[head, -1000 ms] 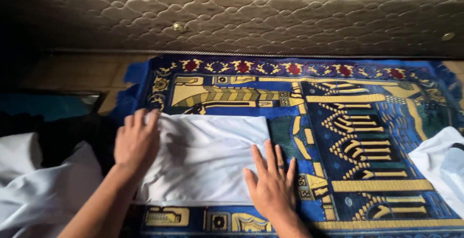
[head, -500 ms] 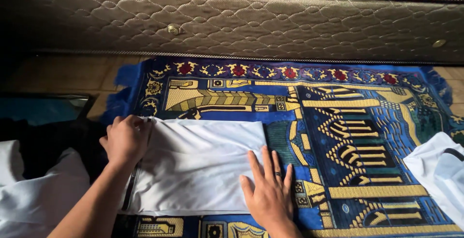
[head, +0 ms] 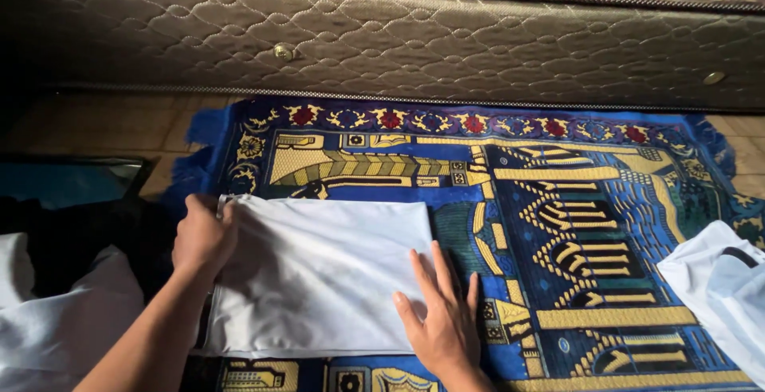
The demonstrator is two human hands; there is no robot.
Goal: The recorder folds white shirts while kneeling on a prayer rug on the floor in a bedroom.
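Folded white cloth (head: 319,276) lies on rug (head: 558,225), near its left end. Since 0.5 s ago left hand (head: 202,237) closes, fingers now pinching cloth's left edge; right hand (head: 441,312) stays flat, fingers spread, on right edge. Fold looks nearly set.

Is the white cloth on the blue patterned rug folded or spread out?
Folded: white cloth lies as a neat rectangle, left hand and right hand on its edges.
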